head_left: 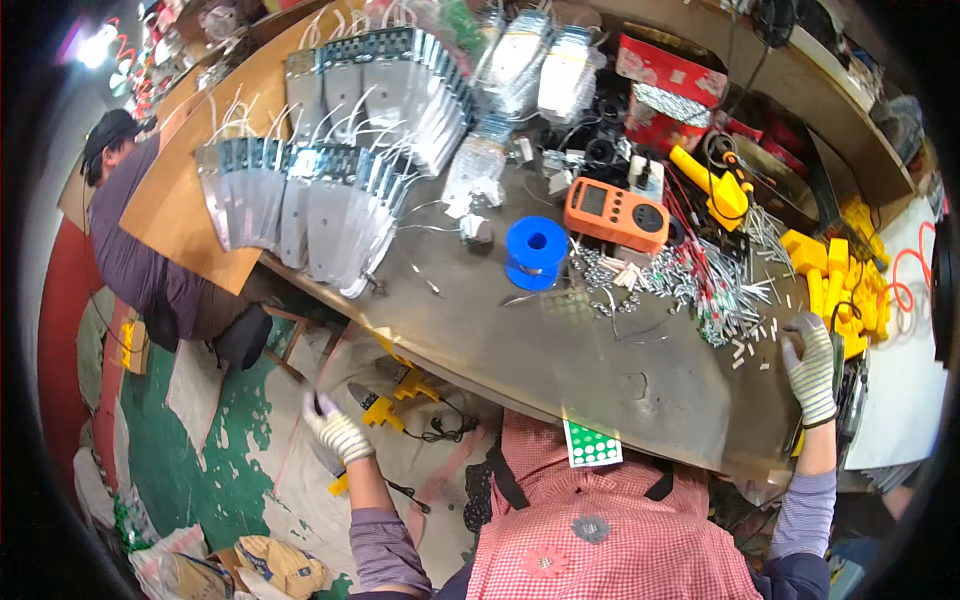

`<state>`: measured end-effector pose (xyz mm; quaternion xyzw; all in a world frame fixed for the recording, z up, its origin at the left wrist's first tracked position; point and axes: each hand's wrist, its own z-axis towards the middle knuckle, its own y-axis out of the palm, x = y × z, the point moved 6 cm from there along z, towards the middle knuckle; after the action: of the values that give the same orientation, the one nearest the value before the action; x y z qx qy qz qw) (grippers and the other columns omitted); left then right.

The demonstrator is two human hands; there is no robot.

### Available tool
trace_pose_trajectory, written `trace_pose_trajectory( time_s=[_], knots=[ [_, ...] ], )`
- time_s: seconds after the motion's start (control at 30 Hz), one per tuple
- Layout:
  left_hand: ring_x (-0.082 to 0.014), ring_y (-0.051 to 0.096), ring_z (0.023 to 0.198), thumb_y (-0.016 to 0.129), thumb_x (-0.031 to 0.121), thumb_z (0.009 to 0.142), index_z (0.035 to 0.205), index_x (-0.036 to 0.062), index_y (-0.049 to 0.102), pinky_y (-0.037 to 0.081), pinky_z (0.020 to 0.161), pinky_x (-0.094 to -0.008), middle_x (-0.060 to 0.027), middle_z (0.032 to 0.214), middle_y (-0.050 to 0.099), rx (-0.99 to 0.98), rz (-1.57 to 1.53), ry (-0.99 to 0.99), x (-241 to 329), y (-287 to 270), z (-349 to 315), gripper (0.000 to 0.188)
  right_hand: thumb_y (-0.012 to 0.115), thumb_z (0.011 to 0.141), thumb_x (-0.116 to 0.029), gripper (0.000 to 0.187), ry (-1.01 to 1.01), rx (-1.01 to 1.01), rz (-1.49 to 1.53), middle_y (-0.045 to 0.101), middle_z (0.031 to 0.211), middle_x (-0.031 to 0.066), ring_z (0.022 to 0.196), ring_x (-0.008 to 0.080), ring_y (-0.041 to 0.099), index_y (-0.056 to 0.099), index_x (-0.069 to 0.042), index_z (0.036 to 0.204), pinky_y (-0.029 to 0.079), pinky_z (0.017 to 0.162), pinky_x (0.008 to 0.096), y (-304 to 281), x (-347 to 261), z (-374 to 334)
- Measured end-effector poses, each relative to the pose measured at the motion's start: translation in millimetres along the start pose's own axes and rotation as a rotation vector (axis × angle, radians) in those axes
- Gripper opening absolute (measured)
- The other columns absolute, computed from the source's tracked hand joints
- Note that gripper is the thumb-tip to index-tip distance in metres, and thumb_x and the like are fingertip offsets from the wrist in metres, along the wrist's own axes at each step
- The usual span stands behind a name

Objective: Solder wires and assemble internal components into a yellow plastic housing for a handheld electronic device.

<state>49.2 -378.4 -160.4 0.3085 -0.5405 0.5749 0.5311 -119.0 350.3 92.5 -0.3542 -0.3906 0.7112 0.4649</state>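
Could scatter short white tubes (739, 350) across the surface (700, 405) by brushing right hand (812, 372) leftward; cannot tell its grip, nor left hand's (340, 430).

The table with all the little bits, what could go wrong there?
The green-and-white dotted sheet pokes past the edge of the table, so it might slip off. The right hand is close to loose short white pieces, so it might knock some away.
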Motion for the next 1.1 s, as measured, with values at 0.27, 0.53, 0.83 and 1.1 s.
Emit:
trace_pose_trajectory(
  time_s=[0.27,0.53,0.83,1.1],
  knots=[
    [-0.0355,0.063,0.102,0.066,0.006,0.085,0.106,0.0028,0.067,0.05,0.091,-0.0423,-0.0169,0.105,0.067,-0.615,0.106,1.226,409.3,215.0,-90.0,0.021,0.067,0.074,0.005,0.018,-0.097,0.207,0.236,0.061,0.079,0.0095,0.073,0.0307,0.06,0.066,-0.007,0.087,0.048,0.068,0.04,0.6,-81.5,-12.0],
    [-0.0373,0.068,0.108,0.081,0.039,0.074,0.117,0.003,0.068,0.054,0.095,-0.0425,-0.0247,0.116,0.069,-0.774,0.962,0.723,377.4,368.4,-52.6,0.057,0.068,0.073,0.005,0.02,0.104,0.349,0.368,0.057,0.072,0.0075,0.064,0.0287,0.056,0.066,-0.009,0.087,0.046,0.059,0.0385,4.5,-57.7,-26.7],
    [-0.0402,0.069,0.089,0.085,0.027,0.062,0.121,-0.0036,0.06,0.054,0.09,-0.0454,-0.0274,0.103,0.068,-0.553,0.529,0.848,426.1,338.5,-44.1,0.07,0.071,0.072,0.003,0.017,0.039,0.295,0.445,0.056,0.066,0.0059,0.059,0.0266,0.055,0.068,-0.01,0.082,0.043,0.056,0.0384,11.6,-60.9,-19.4],
    [-0.0446,0.053,0.109,0.08,0.026,0.066,0.133,-0.0024,0.051,0.044,0.099,-0.0499,-0.0243,0.117,0.057,-0.729,-0.149,1.362,497.0,206.5,-144.4,0.079,0.073,0.072,-0.002,0.016,0.038,0.141,0.533,0.062,0.072,0.0081,0.065,0.0271,0.06,0.07,-0.01,0.086,0.048,0.061,0.0356,6.8,-72.3,-16.2]
  ],
)
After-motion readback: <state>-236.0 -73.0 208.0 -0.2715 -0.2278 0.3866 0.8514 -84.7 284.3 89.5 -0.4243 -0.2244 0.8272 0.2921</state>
